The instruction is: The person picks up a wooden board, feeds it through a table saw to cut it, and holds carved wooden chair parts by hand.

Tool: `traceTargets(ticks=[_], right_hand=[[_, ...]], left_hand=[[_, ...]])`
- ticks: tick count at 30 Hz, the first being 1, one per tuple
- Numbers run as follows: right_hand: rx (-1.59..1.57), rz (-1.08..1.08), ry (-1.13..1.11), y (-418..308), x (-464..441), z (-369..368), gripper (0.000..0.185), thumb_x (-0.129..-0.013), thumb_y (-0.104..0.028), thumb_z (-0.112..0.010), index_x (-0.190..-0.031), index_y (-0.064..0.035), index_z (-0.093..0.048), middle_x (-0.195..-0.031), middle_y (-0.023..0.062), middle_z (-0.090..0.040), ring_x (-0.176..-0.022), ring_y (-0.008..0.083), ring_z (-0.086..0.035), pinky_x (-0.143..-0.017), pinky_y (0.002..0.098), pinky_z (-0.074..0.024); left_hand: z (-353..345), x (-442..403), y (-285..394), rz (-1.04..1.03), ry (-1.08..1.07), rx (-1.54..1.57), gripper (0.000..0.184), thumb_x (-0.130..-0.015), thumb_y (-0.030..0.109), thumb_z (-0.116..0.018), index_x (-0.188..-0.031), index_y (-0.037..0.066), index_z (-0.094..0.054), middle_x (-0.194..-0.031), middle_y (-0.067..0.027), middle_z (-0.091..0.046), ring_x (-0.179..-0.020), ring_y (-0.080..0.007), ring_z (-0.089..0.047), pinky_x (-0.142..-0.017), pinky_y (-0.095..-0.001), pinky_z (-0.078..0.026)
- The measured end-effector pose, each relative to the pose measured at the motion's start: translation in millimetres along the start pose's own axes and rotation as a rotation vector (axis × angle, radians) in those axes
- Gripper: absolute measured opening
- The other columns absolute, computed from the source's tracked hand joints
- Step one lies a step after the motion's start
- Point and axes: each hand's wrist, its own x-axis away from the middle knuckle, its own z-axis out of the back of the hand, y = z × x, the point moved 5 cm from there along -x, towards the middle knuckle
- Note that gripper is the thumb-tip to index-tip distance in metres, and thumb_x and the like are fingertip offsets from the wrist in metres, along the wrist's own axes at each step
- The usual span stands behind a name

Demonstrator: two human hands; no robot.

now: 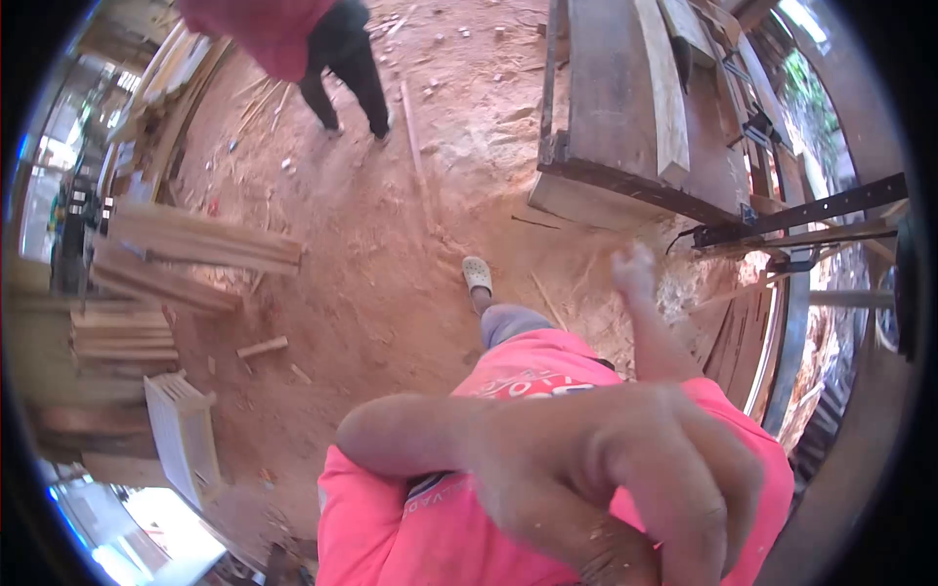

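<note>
Workbench [606, 98] untouched by either hand

It is seen ahead, to the right. Along its top a pale plank [661, 93] is already laid; what else is done or left cannot be judged. The left hand [645, 449] is held bent before the chest, the right hand [633, 271] near the workbench's end; neither grip can be told.

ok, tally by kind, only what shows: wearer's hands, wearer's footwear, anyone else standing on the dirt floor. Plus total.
Left hand and right hand: 2
Pale clog: 1
Other person: 1
Total: 4
</note>
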Motion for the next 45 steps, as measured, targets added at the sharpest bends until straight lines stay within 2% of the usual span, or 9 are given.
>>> traceTargets(ticks=[3, 6, 15, 23, 26, 35, 38, 40, 45], right_hand=[[-0.011, -0.241, 0.341, 7, -84, 64, 0.084, -0.084, -0.049, -0.074, -0.141, 0.0051, -0.045, -0.132, 0.0291, -0.055, -0.125, 0.0432, -0.052, -0.109, 0.0494, -0.0399], [0.091, -0.453, 0.097, 24, -166, 70, 0.105, -0.079, -0.056, -0.078, -0.150, 0.0062, -0.032, -0.139, 0.0321, -0.048, -0.132, 0.0432, -0.047, -0.111, 0.0496, -0.0382], [0.073, -0.607, -0.139, 44, -218, 50, 0.085, -0.070, -0.046, -0.084, -0.133, -0.0001, -0.050, -0.126, 0.0261, -0.063, -0.118, 0.0397, -0.063, -0.099, 0.0457, -0.0513], [-0.050, -0.665, -0.151, -77, -126, 70, 0.066, -0.072, -0.035, -0.077, -0.124, -0.0034, -0.054, -0.118, 0.0262, -0.066, -0.112, 0.0418, -0.064, -0.094, 0.0481, -0.0528], [-0.144, -0.660, -0.082, -96, -62, 46, 0.058, -0.072, -0.033, -0.074, -0.119, -0.0046, -0.055, -0.114, 0.0266, -0.066, -0.108, 0.0433, -0.065, -0.092, 0.0494, -0.0530], [0.072, -0.881, -0.391, -165, 154, 74, 0.084, -0.071, -0.049, -0.079, -0.133, -0.0013, -0.049, -0.127, 0.0243, -0.063, -0.118, 0.0387, -0.062, -0.103, 0.0491, -0.0474], [0.211, -0.944, -0.480, -139, 215, 79, 0.099, -0.070, -0.054, -0.080, -0.143, -0.0004, -0.041, -0.132, 0.0226, -0.061, -0.123, 0.0372, -0.060, -0.108, 0.0494, -0.0424], [0.323, -1.017, -0.667, -128, 233, 86, 0.105, -0.069, -0.054, -0.080, -0.149, -0.0012, -0.035, -0.133, 0.0210, -0.061, -0.123, 0.0369, -0.059, -0.110, 0.0498, -0.0401], [0.201, -0.846, -0.198, -119, 200, 97, 0.098, -0.071, -0.053, -0.079, -0.145, -0.0019, -0.040, -0.130, 0.0226, -0.061, -0.121, 0.0398, -0.060, -0.106, 0.0499, -0.0439]], left_hand=[[30, -28, 62, 0.317, 0.195, -0.373, 0.029, -0.098, 0.022, -0.062, -0.103, -0.006, -0.067, -0.100, -0.0158, -0.062, -0.086, -0.0255, -0.066, -0.075, -0.0315, -0.052], [68, -48, 109, 0.533, 0.306, -0.583, 0.020, -0.100, 0.016, -0.059, -0.098, -0.001, -0.068, -0.096, -0.0111, -0.063, -0.082, -0.0223, -0.065, -0.072, -0.0305, -0.051], [166, 109, 261, 1.090, 1.349, -1.126, 0.020, -0.099, 0.021, -0.066, -0.105, 0.003, -0.069, -0.100, -0.0055, -0.068, -0.090, -0.0110, -0.061, -0.080, -0.0301, -0.050], [169, 293, 400, 2.014, 1.158, -1.440, 0.028, -0.092, 0.028, -0.069, -0.113, 0.009, -0.073, -0.098, -0.0052, -0.074, -0.090, -0.0135, -0.068, -0.080, -0.0315, -0.053], [155, 353, 457, 2.223, 0.781, -1.622, 0.031, -0.091, 0.026, -0.070, -0.115, 0.007, -0.073, -0.102, -0.0088, -0.075, -0.090, -0.0166, -0.070, -0.077, -0.0336, -0.055], [105, 473, 587, 1.990, 1.246, -1.563, 0.035, -0.090, 0.034, -0.068, -0.112, 0.009, -0.075, -0.102, -0.0113, -0.076, -0.094, -0.0214, -0.072, -0.083, -0.0342, -0.056], [84, 463, 589, 2.453, 0.794, -1.659, 0.040, -0.087, 0.040, -0.068, -0.113, 0.010, -0.075, -0.105, -0.0127, -0.076, -0.102, -0.0246, -0.072, -0.090, -0.0367, -0.055], [81, 465, 587, 2.462, 0.766, -1.634, 0.042, -0.086, 0.042, -0.069, -0.112, 0.010, -0.076, -0.107, -0.0132, -0.075, -0.103, -0.0265, -0.071, -0.092, -0.0379, -0.054], [92, 476, 580, 2.286, 0.915, -1.571, 0.041, -0.086, 0.041, -0.070, -0.113, 0.011, -0.076, -0.108, -0.0125, -0.075, -0.102, -0.0257, -0.072, -0.091, -0.0382, -0.055]])
